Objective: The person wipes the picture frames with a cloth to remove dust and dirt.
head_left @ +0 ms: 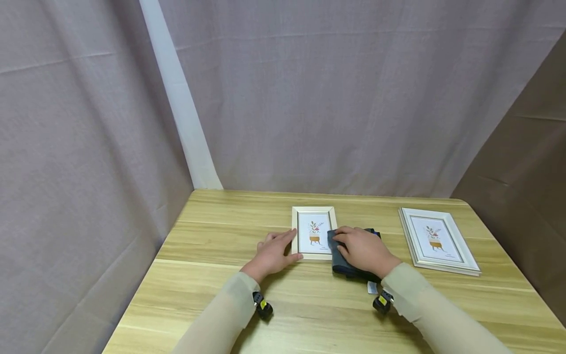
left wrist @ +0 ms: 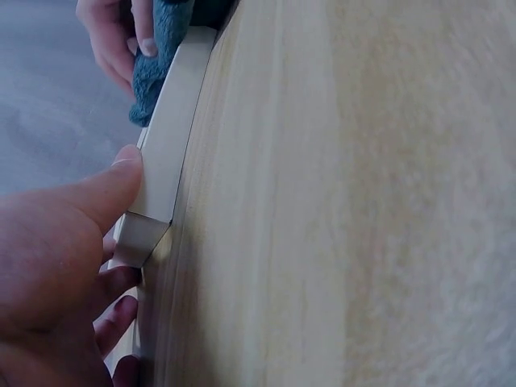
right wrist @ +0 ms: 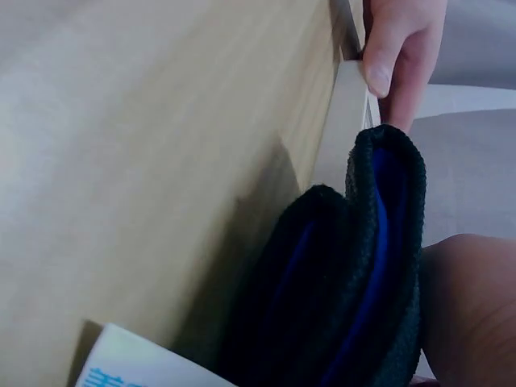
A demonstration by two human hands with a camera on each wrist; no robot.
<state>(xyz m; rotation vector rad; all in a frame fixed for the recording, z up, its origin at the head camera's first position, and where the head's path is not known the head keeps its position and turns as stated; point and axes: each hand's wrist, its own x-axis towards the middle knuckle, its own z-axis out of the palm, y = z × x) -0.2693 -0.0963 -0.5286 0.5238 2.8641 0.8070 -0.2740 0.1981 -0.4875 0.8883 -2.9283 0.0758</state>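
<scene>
A light wooden picture frame (head_left: 313, 257) with a flower-vase print lies face up on the table. My left hand (head_left: 275, 253) grips its left side, the thumb (left wrist: 127, 173) at the near corner and the fingers along the left edge. My right hand (head_left: 363, 250) holds a folded dark grey-blue cloth (head_left: 338, 263) over the right edge of that frame. Seen from the left wrist, the right fingers curl over the cloth's fuzzy teal edge (left wrist: 165, 60). Blue inner folds of the cloth show in the right wrist view, and a white label (right wrist: 141, 363) sticks out from it.
To the right, a white picture frame (head_left: 470, 260) with the same print lies on what looks like another frame. The wooden table (head_left: 212, 231) ends at a grey curtain (head_left: 327, 123) behind, with more curtain at both sides. Each wrist carries a small black camera (head_left: 264, 307).
</scene>
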